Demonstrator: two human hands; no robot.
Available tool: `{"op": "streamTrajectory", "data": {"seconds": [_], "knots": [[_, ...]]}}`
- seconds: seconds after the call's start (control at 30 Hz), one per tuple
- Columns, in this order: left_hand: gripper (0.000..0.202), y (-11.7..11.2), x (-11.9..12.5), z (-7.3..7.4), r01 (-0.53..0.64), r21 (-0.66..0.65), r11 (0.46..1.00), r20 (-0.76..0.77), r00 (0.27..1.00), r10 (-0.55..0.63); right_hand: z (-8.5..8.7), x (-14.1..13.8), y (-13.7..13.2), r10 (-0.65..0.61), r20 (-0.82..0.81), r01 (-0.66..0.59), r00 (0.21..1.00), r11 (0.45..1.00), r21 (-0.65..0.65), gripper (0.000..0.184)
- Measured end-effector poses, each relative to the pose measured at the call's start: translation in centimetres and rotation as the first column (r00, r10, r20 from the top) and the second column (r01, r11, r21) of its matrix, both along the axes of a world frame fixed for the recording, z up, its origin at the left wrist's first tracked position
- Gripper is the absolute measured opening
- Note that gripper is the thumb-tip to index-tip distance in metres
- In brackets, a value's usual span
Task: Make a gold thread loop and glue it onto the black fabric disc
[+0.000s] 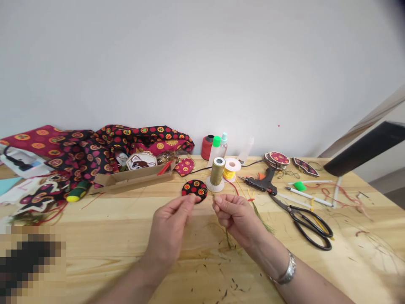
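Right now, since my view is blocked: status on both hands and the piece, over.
Left hand pinching fabric disc by its edge. Right hand pinching gold thread. Gold spool just behind them; scissors lying apart, to the right.

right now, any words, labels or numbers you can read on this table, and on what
No text can be read.
Squeeze bottles: labels, if any, too small.
Printed sheet, far left: blurred.
Fabric disc in the grip of the left hand: pattern only.
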State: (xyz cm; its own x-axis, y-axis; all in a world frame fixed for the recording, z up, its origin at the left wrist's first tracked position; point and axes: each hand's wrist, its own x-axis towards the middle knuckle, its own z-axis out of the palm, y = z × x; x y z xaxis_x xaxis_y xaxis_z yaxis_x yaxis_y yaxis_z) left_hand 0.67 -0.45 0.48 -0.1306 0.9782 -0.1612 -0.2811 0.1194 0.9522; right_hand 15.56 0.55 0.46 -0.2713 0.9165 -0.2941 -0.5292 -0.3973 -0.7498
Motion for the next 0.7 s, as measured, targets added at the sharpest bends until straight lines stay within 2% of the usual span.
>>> {"op": "streamTrajectory", "data": {"seconds": [0.1, 0.3, 0.5, 0.7], "knots": [[0.016, -0.47, 0.33, -0.08, 0.139, -0.041, 0.989, -0.152, 0.978, -0.144, -0.03, -0.21, -0.19, -0.033, 0.050, 0.032, 0.998, 0.999, 0.026, 0.026], [0.021, -0.48, 0.66, -0.75, 0.102, -0.030, 0.994, -0.185, 0.977, -0.106, 0.03, -0.65, -0.71, -0.012, 0.072, 0.009, 0.997, 0.999, 0.044, 0.026], [0.019, -0.43, 0.82, -0.84, 0.088, -0.099, 0.991, 0.047, 0.995, -0.084, 0.11, -0.85, -0.87, 0.026, 0.064, -0.028, 0.998, 0.999, 0.019, 0.027], [0.025, -0.32, 0.91, -0.42, 0.206, -0.213, 0.955, 0.263, 0.954, -0.147, 0.03, -0.81, -0.92, 0.018, 0.057, -0.019, 0.998, 1.000, 0.009, 0.026]]}}
